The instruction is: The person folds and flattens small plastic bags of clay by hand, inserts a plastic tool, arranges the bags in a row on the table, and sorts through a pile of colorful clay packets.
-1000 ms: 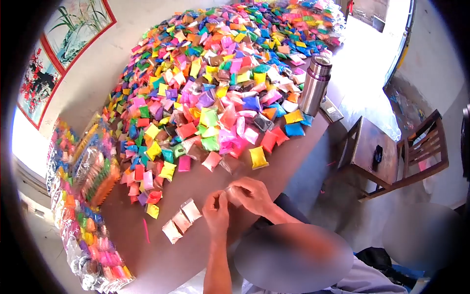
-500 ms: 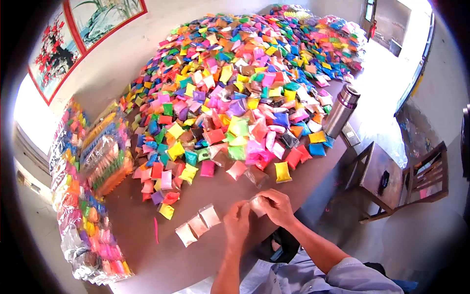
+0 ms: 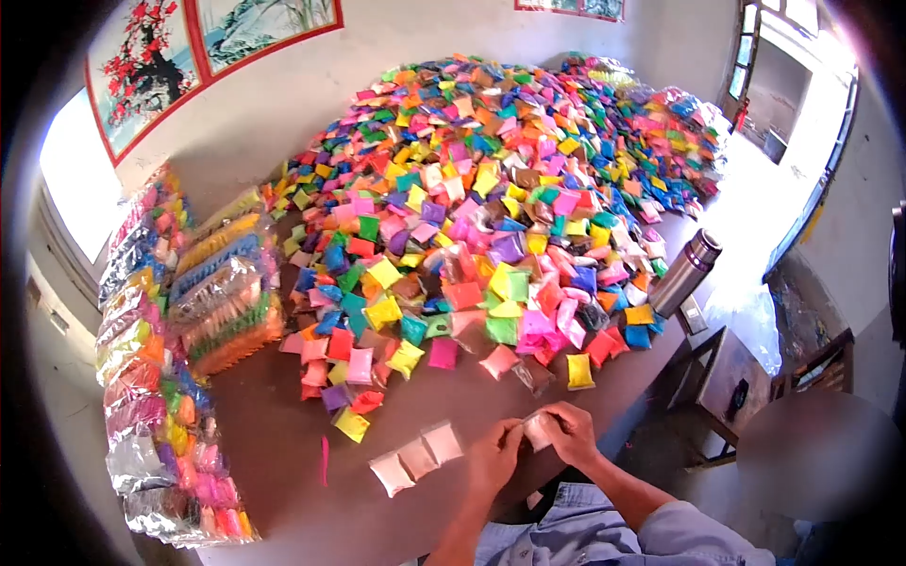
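In the head view, holds a small pale packet (image 3: 538, 431) low over the near part of the table (image 3: 274, 424), between the left hand (image 3: 495, 455) and the right hand (image 3: 572, 436). Appears to pinch the packet's left edge between thumb and fingertips of the left, and grips the opposite side with the curled fingers of the right, likely to steady both ends of the soft film; cannot tell how firmly. Has three similar pale packets (image 3: 416, 459) lying flat in a slanting row near the left hand, perhaps to sit together within easy reach. Farther left, shows a pink strip (image 3: 325, 460) lying apart. Beyond, has a heap of coloured packets (image 3: 491, 208), perhaps mounded to save space, with bagged packets (image 3: 226, 297) stacked to the left, presumably for compactness, and a metal flask (image 3: 686, 274) to the right, probably out of the hands' way.
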`<state>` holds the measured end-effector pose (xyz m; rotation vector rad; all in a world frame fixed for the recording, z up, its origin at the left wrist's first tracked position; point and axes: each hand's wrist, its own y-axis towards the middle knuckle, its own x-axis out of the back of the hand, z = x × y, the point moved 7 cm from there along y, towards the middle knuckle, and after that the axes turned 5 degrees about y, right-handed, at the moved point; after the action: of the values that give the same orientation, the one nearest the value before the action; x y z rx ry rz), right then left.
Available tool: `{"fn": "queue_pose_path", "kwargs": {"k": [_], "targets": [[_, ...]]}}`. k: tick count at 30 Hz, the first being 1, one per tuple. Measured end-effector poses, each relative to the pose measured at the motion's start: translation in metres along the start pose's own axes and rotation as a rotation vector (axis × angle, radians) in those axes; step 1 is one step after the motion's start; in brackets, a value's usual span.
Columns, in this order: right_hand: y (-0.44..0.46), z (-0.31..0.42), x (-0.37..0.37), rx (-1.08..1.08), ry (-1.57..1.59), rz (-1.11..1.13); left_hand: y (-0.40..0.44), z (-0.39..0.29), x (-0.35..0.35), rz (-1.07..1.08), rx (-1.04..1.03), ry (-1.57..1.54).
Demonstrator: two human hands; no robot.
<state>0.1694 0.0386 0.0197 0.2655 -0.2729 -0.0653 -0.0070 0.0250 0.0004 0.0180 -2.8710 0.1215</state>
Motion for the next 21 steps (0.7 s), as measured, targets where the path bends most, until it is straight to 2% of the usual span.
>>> {"fn": "queue_pose_path", "kwargs": {"k": [2, 4, 9, 12, 14, 15, 19, 21], "targets": [[-0.001, -0.005, -0.001, 0.025, -0.020, 0.004, -0.001, 0.002, 0.002, -0.021, 0.012, 0.083], [0.000, -0.005, -0.001, 0.014, -0.042, -0.006, -0.002, -0.002, 0.003, -0.072, -0.070, 0.086], [0.001, 0.003, -0.003, 0.075, -0.052, 0.015, 0.003, 0.004, 0.004, -0.058, -0.034, -0.007], [-0.002, -0.003, -0.004, -0.003, -0.017, 0.064, 0.003, 0.010, 0.000, -0.046, -0.022, -0.056], [0.003, 0.009, -0.005, 0.066, -0.023, 0.065, 0.003, 0.005, -0.003, -0.006, -0.009, -0.085], [0.004, 0.007, -0.005, 0.069, -0.036, 0.076, 0.002, 0.003, -0.001, -0.068, -0.083, 0.023], [0.006, 0.020, -0.009, 0.080, -0.011, 0.121, -0.003, 0.006, 0.002, -0.097, 0.016, -0.012], [0.006, 0.018, -0.009, 0.100, -0.002, 0.148, -0.004, 0.000, 0.001, -0.147, -0.104, 0.011]]}}
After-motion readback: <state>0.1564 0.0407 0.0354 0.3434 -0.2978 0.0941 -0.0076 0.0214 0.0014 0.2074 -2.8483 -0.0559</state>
